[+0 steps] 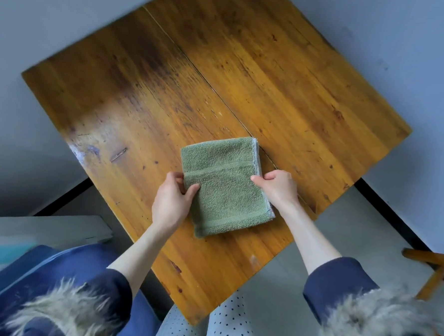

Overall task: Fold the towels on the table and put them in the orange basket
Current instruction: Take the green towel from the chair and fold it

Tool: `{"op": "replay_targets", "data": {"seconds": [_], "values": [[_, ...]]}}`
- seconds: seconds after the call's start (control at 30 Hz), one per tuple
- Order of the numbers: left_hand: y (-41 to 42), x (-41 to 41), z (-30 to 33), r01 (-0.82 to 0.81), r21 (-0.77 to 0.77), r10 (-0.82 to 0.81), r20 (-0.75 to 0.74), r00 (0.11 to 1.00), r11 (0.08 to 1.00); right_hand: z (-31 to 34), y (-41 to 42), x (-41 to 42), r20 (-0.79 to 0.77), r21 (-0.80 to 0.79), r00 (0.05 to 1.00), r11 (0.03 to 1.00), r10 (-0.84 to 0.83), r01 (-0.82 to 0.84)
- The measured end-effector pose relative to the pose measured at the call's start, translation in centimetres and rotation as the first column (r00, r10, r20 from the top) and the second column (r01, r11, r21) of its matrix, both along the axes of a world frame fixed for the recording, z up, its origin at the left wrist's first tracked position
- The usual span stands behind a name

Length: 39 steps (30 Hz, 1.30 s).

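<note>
Two hands: both on one folded towel, approx. mid-table, nothing else on the wood.
Sleeves: dark blue w/ fur trim (59,306), pushed up both forearms, nearest the viewer at 6 o'clock.
Legs: dotted light trousers (221,329) under the near table corner.
Left hand (173,198): at the towel's 9 o'clock edge; thumb on top, fingers curled round the edge, pinching it.
Right hand (279,187): at the towel's 3 o'clock edge; thumb on top, fingers tucked under/along the side, gripping the layers.
Green towel (225,186): folded to a small rectangle, lying flat, long axis running approx. 12 to 6 o'clock, slightly tilted. A woven band crosses it betw. the two hands, another near the 6 o'clock end. Pale stacked layer edges show along the 3 o'clock side.
Table (286,81): orange-brown wood, set corner-on to the viewer, scuffed, darker patch toward 11 o'clock, a seam running from 12 o'clock down to the towel.
Basket: not seen from here, can't tell where it stands.
Wooden frame (433,269): at 4 o'clock, off the table, prob. a chair or stool; only part in view.
Grey board (45,227): at 8 o'clock, beside the table, low down.
Floor: grey, betw. table and wall.
Wall (417,63): pale blue-grey w/ dark skirting, farthest off, from 9 round to 3 o'clock.
</note>
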<state>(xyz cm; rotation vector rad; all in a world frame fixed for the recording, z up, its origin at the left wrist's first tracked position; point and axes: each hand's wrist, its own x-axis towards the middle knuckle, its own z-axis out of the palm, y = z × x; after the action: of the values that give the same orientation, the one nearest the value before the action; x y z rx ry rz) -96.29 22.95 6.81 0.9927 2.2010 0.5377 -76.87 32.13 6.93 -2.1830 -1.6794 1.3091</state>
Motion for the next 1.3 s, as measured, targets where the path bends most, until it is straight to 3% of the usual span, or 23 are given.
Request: {"op": "replay_targets", "data": {"seconds": [0.13, 0.3, 0.4, 0.53, 0.7, 0.87, 1.07, 1.3], "values": [[-0.1, -0.4, -0.3, -0.015, -0.105, 0.011, -0.032, 0.999, 0.994, 0.3, 0.4, -0.5, 0.022, -0.120, 1.000, 0.993, 0.012, -0.009], [0.0, -0.7, -0.3, -0.027, -0.189, 0.030, 0.013, 0.999, 0.982, 0.7, -0.9, -0.9, 0.013, -0.146, 0.998, 0.988, 0.058, -0.055], [-1.7, -1.1, 0.3, -0.085, -0.151, 0.112, 0.175, 0.978, 0.985, 1.4, -2.7, -1.2, -0.044, -0.134, 0.996, 0.988, 0.077, -0.082], [-5.5, -1.9, 1.9, -0.208, -0.168, 0.265, 0.506, 0.821, 0.964, 3.0, -4.7, -1.1, -0.287, -0.286, 0.957, 0.957, -0.045, -0.040], [-9.9, -3.0, 4.5, -0.334, -0.238, 0.403, 0.669, 0.624, 0.912, 5.5, -6.0, -2.1, -0.407, -0.430, 0.913, 0.888, -0.028, -0.165], [-14.4, -3.5, 7.8, -0.481, -0.193, 0.464, 0.698, 0.546, 0.855, 9.1, -6.5, -4.7, -0.444, -0.403, 0.878, 0.836, 0.177, -0.373], [-21.4, -2.6, 11.4, -0.676, -0.090, 0.523, 0.711, 0.471, 0.732, 13.1, -8.8, -9.4, -0.460, -0.291, 0.746, 0.711, 0.482, -0.640], [-32.3, -1.3, 13.6, -0.897, -0.050, 0.642, 0.716, 0.275, 0.440, 15.5, -16.8, -16.7, -0.420, -0.239, 0.498, 0.437, 0.758, -0.867]]}}
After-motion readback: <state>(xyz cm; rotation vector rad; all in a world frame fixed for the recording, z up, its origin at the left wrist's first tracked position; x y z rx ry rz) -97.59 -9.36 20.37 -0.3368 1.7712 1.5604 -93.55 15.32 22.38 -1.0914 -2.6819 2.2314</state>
